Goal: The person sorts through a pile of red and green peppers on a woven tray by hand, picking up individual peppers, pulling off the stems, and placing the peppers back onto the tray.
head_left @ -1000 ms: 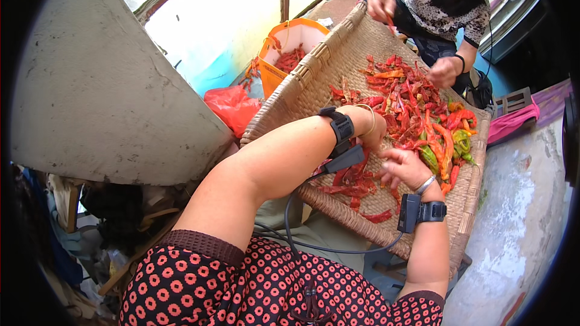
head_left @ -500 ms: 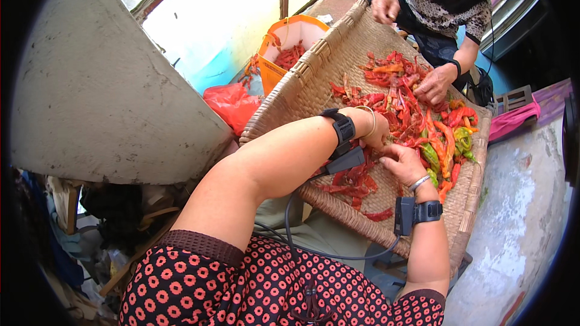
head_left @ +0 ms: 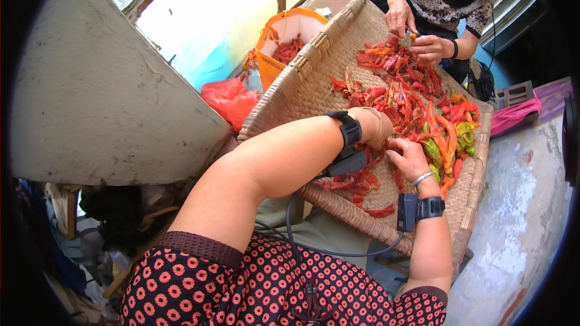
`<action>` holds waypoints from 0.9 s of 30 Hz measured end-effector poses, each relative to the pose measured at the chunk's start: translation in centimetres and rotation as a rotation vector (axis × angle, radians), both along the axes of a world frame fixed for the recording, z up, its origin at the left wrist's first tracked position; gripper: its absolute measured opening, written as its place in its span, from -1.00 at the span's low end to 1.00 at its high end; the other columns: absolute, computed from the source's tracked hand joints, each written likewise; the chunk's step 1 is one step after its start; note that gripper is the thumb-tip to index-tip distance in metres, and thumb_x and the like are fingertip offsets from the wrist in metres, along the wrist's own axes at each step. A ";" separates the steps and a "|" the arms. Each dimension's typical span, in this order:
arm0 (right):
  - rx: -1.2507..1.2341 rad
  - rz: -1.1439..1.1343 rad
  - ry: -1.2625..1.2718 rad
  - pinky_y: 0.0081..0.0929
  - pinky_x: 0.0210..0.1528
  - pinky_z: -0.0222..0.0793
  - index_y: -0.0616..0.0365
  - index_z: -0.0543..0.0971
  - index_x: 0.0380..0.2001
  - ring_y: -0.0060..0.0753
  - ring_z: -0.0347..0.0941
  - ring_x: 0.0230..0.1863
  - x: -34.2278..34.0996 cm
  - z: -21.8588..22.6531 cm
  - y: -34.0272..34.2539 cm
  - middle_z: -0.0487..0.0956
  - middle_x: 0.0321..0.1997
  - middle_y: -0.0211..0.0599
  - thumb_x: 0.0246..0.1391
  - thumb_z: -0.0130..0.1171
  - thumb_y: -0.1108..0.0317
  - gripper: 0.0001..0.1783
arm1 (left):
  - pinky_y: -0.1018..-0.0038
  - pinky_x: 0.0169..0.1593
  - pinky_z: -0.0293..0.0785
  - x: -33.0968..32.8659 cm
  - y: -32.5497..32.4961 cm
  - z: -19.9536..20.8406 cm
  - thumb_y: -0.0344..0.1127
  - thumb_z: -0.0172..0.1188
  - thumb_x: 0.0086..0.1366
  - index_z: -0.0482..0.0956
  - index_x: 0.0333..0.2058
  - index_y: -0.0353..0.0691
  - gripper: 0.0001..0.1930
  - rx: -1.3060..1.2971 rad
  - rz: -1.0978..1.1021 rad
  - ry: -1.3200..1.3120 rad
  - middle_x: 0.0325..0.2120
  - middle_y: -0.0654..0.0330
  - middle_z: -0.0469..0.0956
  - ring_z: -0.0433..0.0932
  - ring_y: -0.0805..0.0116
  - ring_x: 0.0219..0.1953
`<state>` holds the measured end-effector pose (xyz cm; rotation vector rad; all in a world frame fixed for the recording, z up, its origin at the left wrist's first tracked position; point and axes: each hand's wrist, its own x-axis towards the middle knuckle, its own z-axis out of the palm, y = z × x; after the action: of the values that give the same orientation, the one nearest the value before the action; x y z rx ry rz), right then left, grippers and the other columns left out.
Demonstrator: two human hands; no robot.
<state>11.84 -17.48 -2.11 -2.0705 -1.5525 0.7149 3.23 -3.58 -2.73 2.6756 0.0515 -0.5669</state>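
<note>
Red, orange and green chili peppers (head_left: 417,105), many of them shrivelled, lie heaped on a woven tray (head_left: 314,93). Over the near side of the heap my left hand (head_left: 376,128) bends down at the wrist, its fingers curled and mostly hidden behind its back. Close against it, my right hand (head_left: 411,158) is closed in a pinch, with thumb and forefinger toward the left fingertips. A red chili pepper (head_left: 399,180) shows just below the right hand; whether it is held or lies on the tray I cannot tell. What either hand pinches is hidden.
Across the tray, another person's hands (head_left: 417,33) meet over the far peppers. Beyond the tray's left rim stand an orange box (head_left: 270,63) holding red peppers and a red plastic bag (head_left: 228,101). A curved grey wall (head_left: 115,84) rises at left. A cable (head_left: 338,256) crosses my lap.
My hands stay close together and have shifted slightly. The other person's right hand has come down and their left hand has drawn back from the heap, so the two now meet.
</note>
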 end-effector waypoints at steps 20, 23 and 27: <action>0.027 0.052 -0.024 -0.48 -0.21 0.30 0.20 0.50 -0.38 -0.27 0.44 -0.32 0.0 -0.8 0.2 0.51 -0.39 -0.18 -0.23 0.06 0.41 -0.76 | 0.36 -0.31 0.38 -0.5 -0.4 2.0 -0.23 0.06 -0.05 0.54 -0.40 -0.24 -0.74 0.043 -0.049 0.012 -0.47 0.02 0.51 0.49 0.15 -0.36; 0.015 0.043 -0.017 -0.48 -0.21 0.30 0.20 0.50 -0.38 -0.27 0.44 -0.32 -0.3 -0.5 0.4 0.51 -0.39 -0.18 -0.23 0.06 0.41 -0.77 | 0.37 -0.31 0.38 -0.6 -0.4 1.7 -0.24 0.06 -0.05 0.54 -0.40 -0.23 -0.75 0.055 -0.036 0.010 -0.47 0.02 0.51 0.49 0.16 -0.36; 0.003 0.057 -0.024 -0.53 -0.21 0.29 0.25 0.48 -0.36 -0.40 0.43 -0.33 -0.3 -0.7 0.5 0.51 -0.39 -0.23 -0.22 0.04 0.46 -0.75 | 0.35 -0.32 0.40 -0.2 -0.4 1.1 -0.24 0.11 -0.11 0.56 -0.40 -0.18 -0.75 0.050 -0.024 0.024 -0.46 0.08 0.52 0.49 0.19 -0.35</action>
<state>11.57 -17.02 -2.77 -2.0466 -1.6309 0.7103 2.98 -3.94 -1.67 2.7212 0.0406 -0.6135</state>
